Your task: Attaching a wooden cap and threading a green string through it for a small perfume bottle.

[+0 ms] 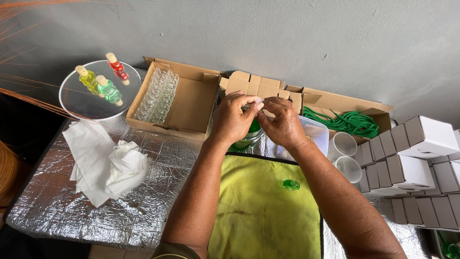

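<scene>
Hands meeting above the far edge of yellow microfibre cloth (261,211), forearms stretching forward. Left hand (232,120) curling, fingertips pinching narrow on something small, hidden. Right hand (283,122) closing beside it, touching; grip content impossible to tell. Sitting under them, glass jar of green liquid (250,134). Lying on soft cloth, small green glossy bottle (291,184). Covering table, quilted silver foil (96,211).

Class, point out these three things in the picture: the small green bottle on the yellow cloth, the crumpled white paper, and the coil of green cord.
small green bottle (291,184), head view, middle of its body
crumpled white paper (125,163), head view, crumpled top
green cord (352,122), head view, middle of the coil
</scene>
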